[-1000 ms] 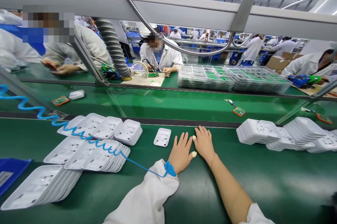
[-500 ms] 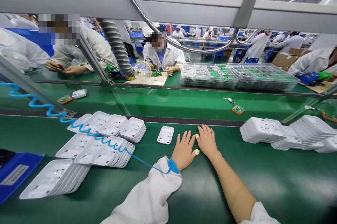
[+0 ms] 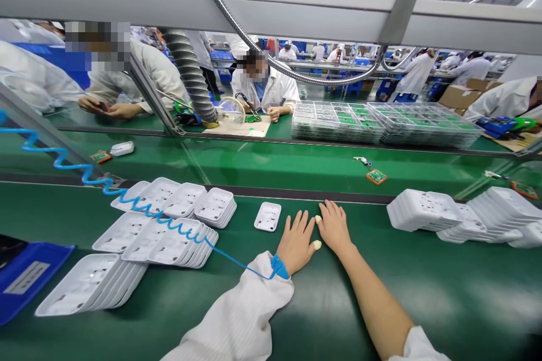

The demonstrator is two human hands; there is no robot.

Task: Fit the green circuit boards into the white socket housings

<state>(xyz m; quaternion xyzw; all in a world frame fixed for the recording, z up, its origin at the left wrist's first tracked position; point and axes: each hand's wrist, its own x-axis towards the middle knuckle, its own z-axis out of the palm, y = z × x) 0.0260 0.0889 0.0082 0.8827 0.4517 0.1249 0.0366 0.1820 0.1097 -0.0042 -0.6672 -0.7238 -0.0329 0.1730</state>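
Observation:
My left hand (image 3: 296, 241) lies flat on the green table (image 3: 322, 304), fingers spread, holding nothing. A blue strap with a coiled blue cord (image 3: 158, 218) circles its wrist. Just to its right, my right hand (image 3: 333, 226) also rests flat with nothing in it; the two hands are close together. Pale covers sit on a digit of each hand. A single white plastic shell (image 3: 267, 217) lies left of my left hand's fingertips. Further left are several stacks of similar white shells (image 3: 178, 248).
More white shell stacks (image 3: 427, 208) stand at the right. A blue bin (image 3: 29, 279) is at the left edge. Beyond the table's edge, a green belt (image 3: 271, 166) carries circuit boards (image 3: 376, 176). People in white coats sit across, beside clear trays (image 3: 336, 122). A metal beam (image 3: 296, 8) spans above.
The circuit boards and the white part on the belt have shifted slightly left. The view has moved a little. My hands remain in the same place.

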